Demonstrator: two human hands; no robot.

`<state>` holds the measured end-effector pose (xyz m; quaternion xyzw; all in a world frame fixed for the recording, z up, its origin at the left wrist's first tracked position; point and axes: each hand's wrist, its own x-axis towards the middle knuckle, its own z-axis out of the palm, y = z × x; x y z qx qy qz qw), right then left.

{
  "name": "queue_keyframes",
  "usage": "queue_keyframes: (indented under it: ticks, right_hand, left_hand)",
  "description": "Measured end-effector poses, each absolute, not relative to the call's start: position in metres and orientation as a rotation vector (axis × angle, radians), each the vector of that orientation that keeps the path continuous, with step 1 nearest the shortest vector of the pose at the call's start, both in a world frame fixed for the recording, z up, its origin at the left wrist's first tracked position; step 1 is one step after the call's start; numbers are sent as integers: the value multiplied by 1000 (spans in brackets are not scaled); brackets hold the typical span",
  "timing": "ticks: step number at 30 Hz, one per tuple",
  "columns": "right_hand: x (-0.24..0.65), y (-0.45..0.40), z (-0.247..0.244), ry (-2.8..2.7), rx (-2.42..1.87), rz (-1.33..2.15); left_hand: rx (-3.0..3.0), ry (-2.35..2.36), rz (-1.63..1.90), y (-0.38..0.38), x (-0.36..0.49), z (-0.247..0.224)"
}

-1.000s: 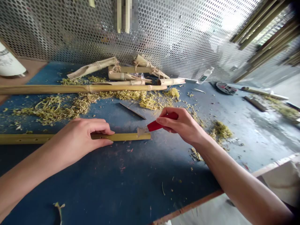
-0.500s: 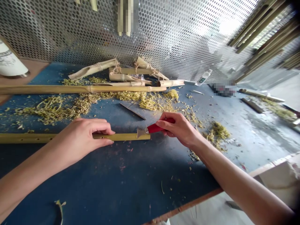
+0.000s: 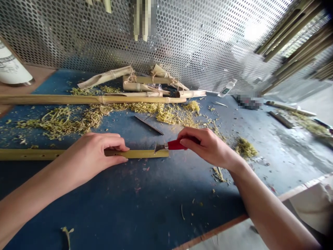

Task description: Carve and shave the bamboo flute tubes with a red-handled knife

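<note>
A slim bamboo flute (image 3: 142,153) with small holes along it lies level on the blue tabletop. My left hand (image 3: 97,151) pinches it, thumb on the near side and fingers over the far side. In my right hand (image 3: 205,143) is a red-handled carving knife (image 3: 175,144), gripped by its handle. Its short, flared metal blade is tilted and meets the flute's top near the right end. Beyond the flute, a thin dark metal strip (image 3: 149,125) lies slantwise on the table.
A long bamboo pole (image 3: 91,99) and split bamboo pieces (image 3: 145,80) lie towards the back, with heaps of shavings (image 3: 59,123) around them. A perforated metal screen (image 3: 85,41) rises behind. A small bottle (image 3: 227,88) stands back right. The table's edge (image 3: 213,232) runs across lower right.
The knife has swung from a downward slant to nearly level, its blade turned more edge-on. My right hand has shifted slightly right. My left hand still holds the flute.
</note>
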<state>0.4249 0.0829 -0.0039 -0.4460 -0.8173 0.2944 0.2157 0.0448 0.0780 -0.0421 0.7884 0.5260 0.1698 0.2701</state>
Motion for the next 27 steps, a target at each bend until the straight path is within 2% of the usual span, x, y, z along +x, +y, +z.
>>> queue_keyframes:
  ticks: [17,27]
  right_hand:
    - [432,66,-14,-2510,-1192,745]
    - [427,58,-23,-2489,-1054,511]
  left_hand:
    - [2122,1388,441,78,45,-43]
    - [2078,1412,404,78,46,-38]
